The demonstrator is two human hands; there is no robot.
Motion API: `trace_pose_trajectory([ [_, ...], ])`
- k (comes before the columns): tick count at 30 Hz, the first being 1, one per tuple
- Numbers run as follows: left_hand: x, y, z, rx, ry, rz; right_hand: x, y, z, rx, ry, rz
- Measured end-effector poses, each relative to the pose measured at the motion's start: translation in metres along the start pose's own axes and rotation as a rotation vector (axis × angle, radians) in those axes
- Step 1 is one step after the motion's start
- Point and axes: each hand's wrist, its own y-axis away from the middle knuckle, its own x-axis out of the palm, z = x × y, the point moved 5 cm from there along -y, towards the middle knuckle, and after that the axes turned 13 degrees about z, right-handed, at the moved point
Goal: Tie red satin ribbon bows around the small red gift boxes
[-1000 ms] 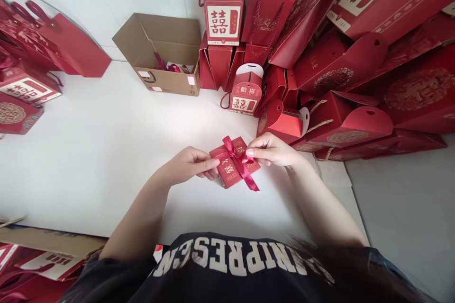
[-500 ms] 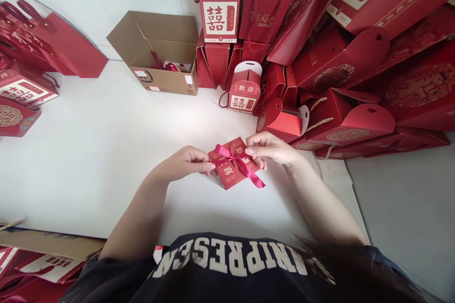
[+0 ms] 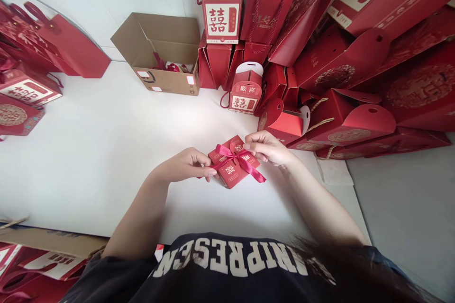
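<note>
A small red gift box (image 3: 232, 176) with light printed characters sits on the white table in front of me. Across its top a pink-red satin ribbon (image 3: 254, 173) is tied in a bow, one tail trailing over the near right side. At the box's left edge, my left hand (image 3: 192, 165) pinches a strand of the ribbon between thumb and fingers, and a bit of it pokes out behind them. My right hand (image 3: 267, 149) is closed at the far right corner, thumb and forefinger on the ribbon's right loop.
Behind the box stands an open cardboard carton (image 3: 167, 83) with ribbon pieces inside. Red gift boxes, among them a small handled box (image 3: 243, 94), crowd the back and right. More red bags (image 3: 76, 52) stand at the left. Another carton (image 3: 53, 241) borders the table's near left edge.
My left hand has shifted from the box's edge onto the ribbon strand, whose end now shows beyond the fingers. My right fingers have drawn in slightly at the loop. The view has shifted a little.
</note>
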Motion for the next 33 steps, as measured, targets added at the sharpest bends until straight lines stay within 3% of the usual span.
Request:
trace_pose_trajectory([
  [5, 0.004, -0.003, -0.001, 0.001, -0.031, -0.011, 0.005, 0.004, 0.014, 0.025, 0.214, 0.033],
  [12, 0.002, -0.006, -0.003, -0.029, -0.066, -0.247, 0.008, 0.007, 0.018, 0.054, 0.366, -0.015],
  [21, 0.005, -0.008, -0.008, 0.009, -0.009, -0.189, 0.007, 0.001, 0.013, -0.015, 0.181, 0.0],
  [25, 0.005, -0.008, -0.007, -0.03, -0.002, -0.196, 0.005, 0.005, 0.018, 0.004, 0.215, 0.098],
  [28, 0.004, -0.008, -0.005, -0.06, -0.013, -0.207, 0.005, 0.013, 0.025, 0.02, 0.33, 0.144],
  [33, 0.004, -0.008, -0.003, -0.057, -0.009, -0.207, 0.011, 0.024, 0.046, -0.076, 0.793, 0.019],
])
